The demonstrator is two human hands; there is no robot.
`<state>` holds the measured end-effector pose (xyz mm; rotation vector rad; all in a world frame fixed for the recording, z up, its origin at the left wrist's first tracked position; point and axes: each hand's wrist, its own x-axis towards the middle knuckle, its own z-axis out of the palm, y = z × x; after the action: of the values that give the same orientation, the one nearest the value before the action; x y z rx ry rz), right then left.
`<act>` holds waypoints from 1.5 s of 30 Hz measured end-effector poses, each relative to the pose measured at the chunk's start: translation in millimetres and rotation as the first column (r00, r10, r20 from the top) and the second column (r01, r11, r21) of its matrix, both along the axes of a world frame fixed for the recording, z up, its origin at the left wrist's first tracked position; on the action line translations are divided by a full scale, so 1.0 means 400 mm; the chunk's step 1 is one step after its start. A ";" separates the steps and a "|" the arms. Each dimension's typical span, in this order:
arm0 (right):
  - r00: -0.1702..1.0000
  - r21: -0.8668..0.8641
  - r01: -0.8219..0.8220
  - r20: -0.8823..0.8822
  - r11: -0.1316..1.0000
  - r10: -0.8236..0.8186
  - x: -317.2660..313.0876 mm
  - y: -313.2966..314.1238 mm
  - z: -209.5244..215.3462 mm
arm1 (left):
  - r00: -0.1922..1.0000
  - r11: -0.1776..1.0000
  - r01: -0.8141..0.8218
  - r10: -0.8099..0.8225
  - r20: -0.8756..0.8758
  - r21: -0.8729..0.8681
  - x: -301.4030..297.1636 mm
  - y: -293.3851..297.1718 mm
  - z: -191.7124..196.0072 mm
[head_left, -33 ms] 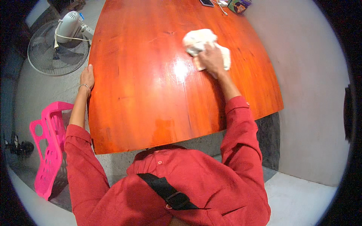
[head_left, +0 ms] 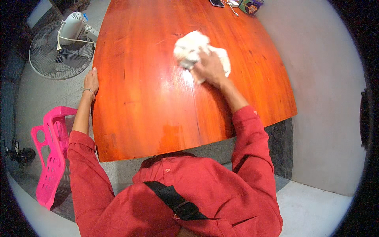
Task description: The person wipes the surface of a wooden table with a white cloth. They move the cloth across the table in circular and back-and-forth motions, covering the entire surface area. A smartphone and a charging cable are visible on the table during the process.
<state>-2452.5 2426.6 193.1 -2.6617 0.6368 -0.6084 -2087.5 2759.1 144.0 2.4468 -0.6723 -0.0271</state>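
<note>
A glossy orange-brown wooden table (head_left: 158, 110) spreads out before me. My right hand (head_left: 211, 69), slightly blurred, presses a crumpled white cloth (head_left: 192, 44) onto its surface, right of the middle. Parts of the cloth bulge out beyond the fingers on both sides. At the table's left edge, my left hand (head_left: 91, 81) grips the side, with a bracelet at the wrist. Its fingers are partly hidden by the edge.
A grey fan (head_left: 61, 51) stands beyond the table's left side. A pink plastic chair (head_left: 53, 158) is near my left forearm. At the far end lie a phone (head_left: 216, 2), a white cable (head_left: 232, 8) and a dark patterned container (head_left: 250, 6). A pale wall (head_left: 319, 79) borders the right.
My right hand has slid the white cloth leftward and slightly toward me across the table. My left hand has stayed at the edge.
</note>
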 end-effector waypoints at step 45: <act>0.988 -0.189 0.150 0.003 0.971 -0.152 -0.248 0.007 -0.036 | 0.998 0.997 -0.054 0.053 0.020 0.058 -0.022 -0.011 0.017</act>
<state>-2551.8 2429.3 178.6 -2.8106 0.8289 -0.7292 -2096.3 2754.9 151.0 2.5233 -0.6225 -0.0028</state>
